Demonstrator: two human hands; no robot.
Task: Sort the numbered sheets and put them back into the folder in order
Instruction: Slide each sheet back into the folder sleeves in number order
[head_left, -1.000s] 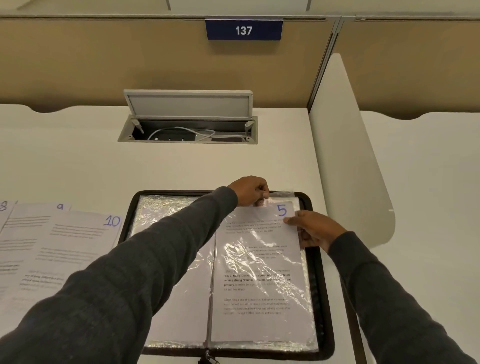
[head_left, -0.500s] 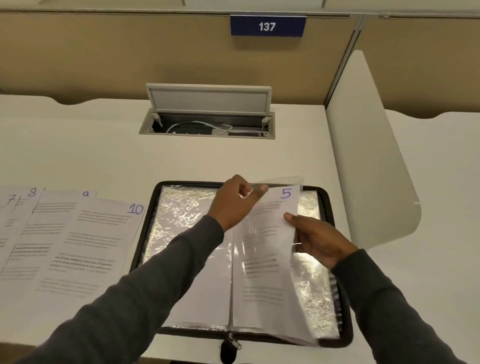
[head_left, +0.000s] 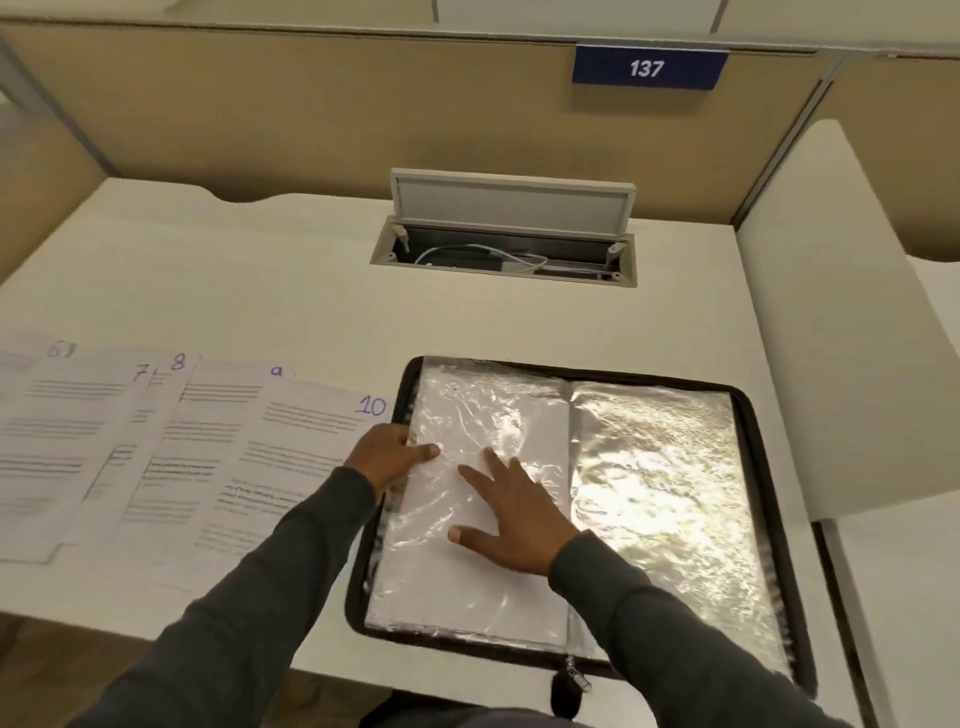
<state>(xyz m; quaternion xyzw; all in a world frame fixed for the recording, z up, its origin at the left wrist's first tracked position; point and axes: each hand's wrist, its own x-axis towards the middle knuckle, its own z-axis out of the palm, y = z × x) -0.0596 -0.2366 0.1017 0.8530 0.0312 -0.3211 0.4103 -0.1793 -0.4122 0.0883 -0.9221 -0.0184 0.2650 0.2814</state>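
Now, closest in, under the right wrist, the zip pull (head_left: 571, 682) hangs off the front rim of the open folder (head_left: 357, 582). Above it the right hand (head_left: 511, 522) lies flat on the left sleeve (head_left: 488, 405), fingers straight and spread, pressing the crinkled plastic down. White paper shows through, but no numeral can be read there. At that sleeve's outer edge the left hand (head_left: 392, 457) has its thumb laid on top and its fingers curled at the edge, so it seems to pinch the sleeve, though the underside is hidden. On the other side of the right hand, past the spine, the right sleeve (head_left: 670, 499) shines bare and looks empty.

I judge the step in hand to be smoothing down a filled page so that the next pocket lies ready. Just beside and partly under the left hand is sheet 10 (head_left: 296, 467). Fanned away from it, overlapping, lie sheet 9 (head_left: 218, 426), sheet 8 (head_left: 176, 362), sheet 7 (head_left: 78, 415) and, farthest from the grip, sheet 6 (head_left: 47, 358).

As 6 is the lowest number out, it is probably next. Both hands must let go, then the left must reach across the whole fan and lift 6 out without dragging 7. One hand then holds the right sleeve's mouth open while the other feeds the sheet in; thin plastic may cling or buckle the paper.

Beyond both hands' fingertips the desk (head_left: 260, 291) runs to an open cable hatch (head_left: 504, 254), and above that hangs a plate (head_left: 647, 67) reading 137
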